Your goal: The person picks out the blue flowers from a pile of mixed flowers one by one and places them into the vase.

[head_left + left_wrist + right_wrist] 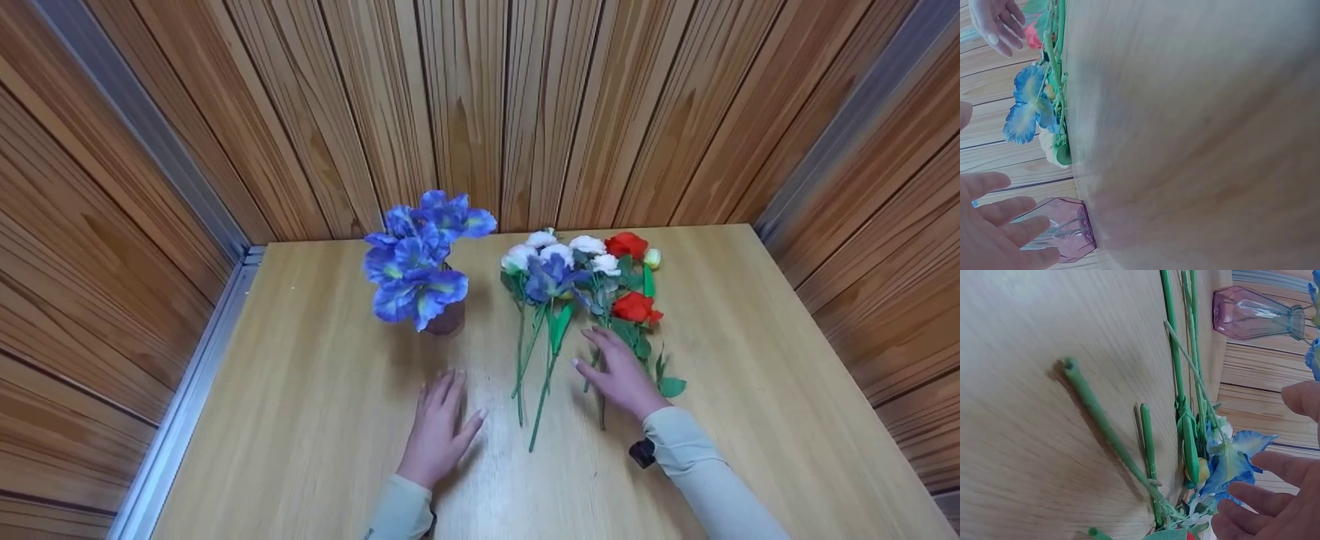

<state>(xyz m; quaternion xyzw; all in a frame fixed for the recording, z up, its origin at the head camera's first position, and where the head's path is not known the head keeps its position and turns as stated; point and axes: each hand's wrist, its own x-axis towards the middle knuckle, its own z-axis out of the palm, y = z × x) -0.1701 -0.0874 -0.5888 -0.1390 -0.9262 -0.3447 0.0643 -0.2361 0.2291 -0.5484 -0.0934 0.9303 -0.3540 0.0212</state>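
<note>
Several blue irises point(420, 262) stand in a faceted pink-tinted glass vase point(1252, 314) on the table's left half. To its right lies a spread of artificial flowers: white roses point(556, 255), a single blue iris point(551, 279), red roses point(634, 307) and a pale bud point(652, 259), stems toward the front. My left hand point(436, 435) hovers in front of the vase, fingers extended and holding nothing. Over the stems point(1100, 416) on the right, my right hand point(621, 375) has loosely spread fingers and nothing between them.
The light wooden table point(300, 420) has wood-panelled walls point(465, 112) at the back and both sides. A metal rail point(187, 405) runs along its left edge. Dark green leaves point(673, 386) stick out to the right of the right hand.
</note>
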